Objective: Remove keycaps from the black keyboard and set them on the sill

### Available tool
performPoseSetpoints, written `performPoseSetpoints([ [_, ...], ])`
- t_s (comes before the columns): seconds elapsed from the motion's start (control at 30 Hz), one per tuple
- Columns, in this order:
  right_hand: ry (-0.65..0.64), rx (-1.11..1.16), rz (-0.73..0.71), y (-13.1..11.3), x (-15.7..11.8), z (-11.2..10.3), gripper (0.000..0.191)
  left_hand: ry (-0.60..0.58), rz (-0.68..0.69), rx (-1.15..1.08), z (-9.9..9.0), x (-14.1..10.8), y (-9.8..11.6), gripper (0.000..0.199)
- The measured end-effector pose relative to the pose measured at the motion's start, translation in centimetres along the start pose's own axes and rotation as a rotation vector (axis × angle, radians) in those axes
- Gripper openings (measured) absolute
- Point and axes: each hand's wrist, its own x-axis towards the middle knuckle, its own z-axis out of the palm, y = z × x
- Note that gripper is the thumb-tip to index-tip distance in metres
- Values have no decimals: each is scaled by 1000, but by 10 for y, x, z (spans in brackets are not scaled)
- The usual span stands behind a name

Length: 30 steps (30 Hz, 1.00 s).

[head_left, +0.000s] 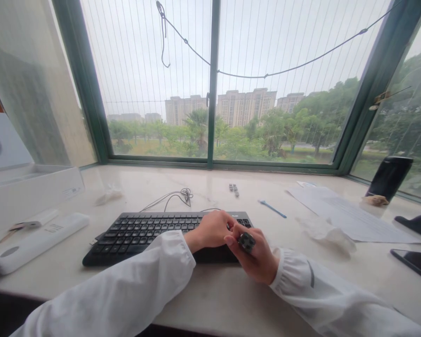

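A black keyboard (143, 234) lies flat on the pale stone sill in front of me. My left hand (210, 230) rests on the keyboard's right end, fingers curled over the keys there. My right hand (256, 257) is just beside it at the keyboard's right front corner and pinches a small dark keycap (246, 241) between thumb and fingers. The two hands touch each other. Both arms wear white sleeves.
A white box (31, 187) and a long white device (35, 243) lie at the left. A coiled cable (182, 195), a small grey part (234, 189), a blue tool (272, 208), crumpled plastic (326, 232), papers (351, 213), a black cylinder (389, 177) and a phone (414, 264) sit around.
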Motion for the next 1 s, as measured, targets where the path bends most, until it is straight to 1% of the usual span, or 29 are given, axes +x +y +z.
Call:
performPoseSetpoints([
  [0.1, 170, 84, 98, 3, 6, 0, 32, 19, 0, 57, 2, 1, 1, 35],
  [0.17, 251, 261, 176, 9, 12, -1, 34, 20, -6, 47, 2, 1, 2, 38],
  [0.23, 298, 476, 235, 14, 18, -3, 36, 13, 2, 29, 2, 1, 4, 36],
  [0.3, 338, 641, 272, 16, 23, -5, 38, 13, 16, 16, 2, 1, 5, 32],
  [0.37, 384, 744, 310, 15, 26, -8, 40, 22, 33, -1, 3, 1, 4, 31],
  [0.47, 461, 833, 364, 12, 29, -11, 40, 42, 54, -36, 6, 2, 1, 32],
  [0.57, 525, 864, 368, 11, 31, -13, 39, 58, 68, -36, 8, 2, -1, 33],
  [0.67, 574, 843, 322, 11, 35, -20, 39, 65, 86, -17, 7, 1, 3, 32],
  [0.73, 604, 772, 279, 13, 39, -29, 39, 89, 122, 17, 7, -2, 7, 31],
  [0.83, 640, 624, 229, 19, 43, -42, 41, 99, 217, 94, 8, -7, 17, 32],
  [0.93, 620, 528, 232, 27, 44, -49, 41, 66, 281, 150, 13, -11, 25, 29],
  [1.0, 540, 464, 263, 32, 43, -48, 41, 76, 277, 152, 16, -12, 28, 22],
])
